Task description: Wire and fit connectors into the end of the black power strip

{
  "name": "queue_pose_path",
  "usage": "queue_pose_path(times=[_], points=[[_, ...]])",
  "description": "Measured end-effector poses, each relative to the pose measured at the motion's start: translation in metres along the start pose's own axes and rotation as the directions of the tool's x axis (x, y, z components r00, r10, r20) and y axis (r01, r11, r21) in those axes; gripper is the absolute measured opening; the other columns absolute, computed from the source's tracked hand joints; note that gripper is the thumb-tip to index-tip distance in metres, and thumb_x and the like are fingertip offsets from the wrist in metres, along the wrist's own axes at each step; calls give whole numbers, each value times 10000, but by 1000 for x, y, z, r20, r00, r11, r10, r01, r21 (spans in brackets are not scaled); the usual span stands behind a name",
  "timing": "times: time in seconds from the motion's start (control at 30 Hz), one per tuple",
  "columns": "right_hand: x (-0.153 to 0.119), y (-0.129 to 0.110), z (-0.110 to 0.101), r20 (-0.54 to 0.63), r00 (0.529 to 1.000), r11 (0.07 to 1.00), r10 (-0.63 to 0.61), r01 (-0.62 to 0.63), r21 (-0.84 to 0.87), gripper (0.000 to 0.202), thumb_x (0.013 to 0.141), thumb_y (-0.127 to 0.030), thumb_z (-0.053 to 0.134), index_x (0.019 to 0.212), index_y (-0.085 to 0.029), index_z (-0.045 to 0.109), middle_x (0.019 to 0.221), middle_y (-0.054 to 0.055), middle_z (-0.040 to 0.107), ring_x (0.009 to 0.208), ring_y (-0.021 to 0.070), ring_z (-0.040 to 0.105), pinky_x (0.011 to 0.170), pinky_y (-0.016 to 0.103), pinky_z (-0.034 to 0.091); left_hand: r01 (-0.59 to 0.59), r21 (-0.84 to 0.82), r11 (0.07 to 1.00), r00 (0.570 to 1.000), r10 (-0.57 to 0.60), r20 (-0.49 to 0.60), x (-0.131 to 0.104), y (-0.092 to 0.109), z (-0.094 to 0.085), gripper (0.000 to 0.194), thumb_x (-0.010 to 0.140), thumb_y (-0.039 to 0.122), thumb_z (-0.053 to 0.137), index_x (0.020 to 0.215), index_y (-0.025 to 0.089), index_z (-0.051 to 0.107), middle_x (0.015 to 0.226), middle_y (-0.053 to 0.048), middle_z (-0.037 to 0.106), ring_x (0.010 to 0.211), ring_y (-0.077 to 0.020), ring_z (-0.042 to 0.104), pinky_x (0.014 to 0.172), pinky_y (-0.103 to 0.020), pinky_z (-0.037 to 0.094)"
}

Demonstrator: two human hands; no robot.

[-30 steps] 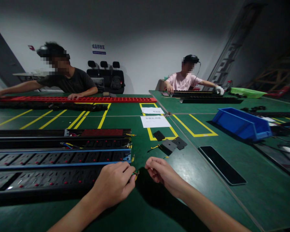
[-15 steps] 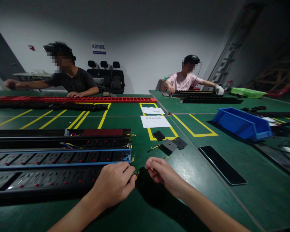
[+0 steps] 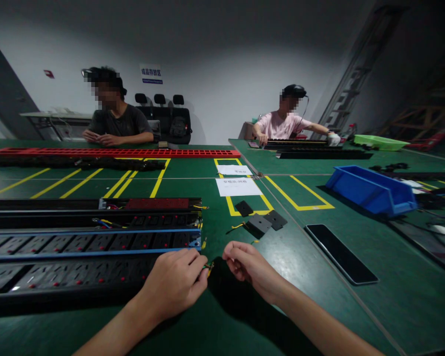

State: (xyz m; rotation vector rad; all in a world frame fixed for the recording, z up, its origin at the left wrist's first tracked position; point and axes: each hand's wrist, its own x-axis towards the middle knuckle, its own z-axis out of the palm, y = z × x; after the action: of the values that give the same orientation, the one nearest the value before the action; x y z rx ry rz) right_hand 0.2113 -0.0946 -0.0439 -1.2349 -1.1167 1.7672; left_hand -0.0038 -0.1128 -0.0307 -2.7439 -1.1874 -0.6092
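Note:
Fingers closed, my left hand (image 3: pixel 178 279) rests over the right end of the nearest black power strip (image 3: pixel 63 277). A short green-and-yellow wire (image 3: pixel 209 266) with a metal tip pokes out from its fingertips. Just to the right, my right hand (image 3: pixel 250 269) is held in a pinch, apart from the wire tip; anything between its fingers is too small to make out. Beyond my left hand lies a blue-edged power strip (image 3: pixel 96 243). Past my right hand are a black block-shaped piece (image 3: pixel 259 226) and flat black plates (image 3: pixel 275 219), with another yellow-green wire (image 3: pixel 238 225) beside them.
A phone (image 3: pixel 341 253) and a blue bin (image 3: pixel 371 190) are on the right. White paper sheets (image 3: pixel 238 187) lie mid-table. Farther back runs a long red slotted frame (image 3: pixel 133 153). Two co-workers (image 3: pixel 120 123) sit across the table, the other one (image 3: pixel 282 123) handling black strips.
My hands and the wire look unmoved. The co-worker at the left has drawn an outstretched arm in, bringing both hands together, and sits more upright.

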Motion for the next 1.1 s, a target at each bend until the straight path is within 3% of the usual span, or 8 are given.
queue_pose_path(times=[1.1], points=[[1, 0, 1, 21, 1000, 1000, -22, 22, 7, 235, 763, -409, 676, 746, -192, 586, 572, -61, 471, 503, 75, 374, 477, 228, 209, 2, -17, 1000, 1000, -2, 4, -2, -2, 4, 207, 954, 238, 478, 933, 185, 676, 805, -44, 669, 740, -209, 649, 657, -324, 499]])
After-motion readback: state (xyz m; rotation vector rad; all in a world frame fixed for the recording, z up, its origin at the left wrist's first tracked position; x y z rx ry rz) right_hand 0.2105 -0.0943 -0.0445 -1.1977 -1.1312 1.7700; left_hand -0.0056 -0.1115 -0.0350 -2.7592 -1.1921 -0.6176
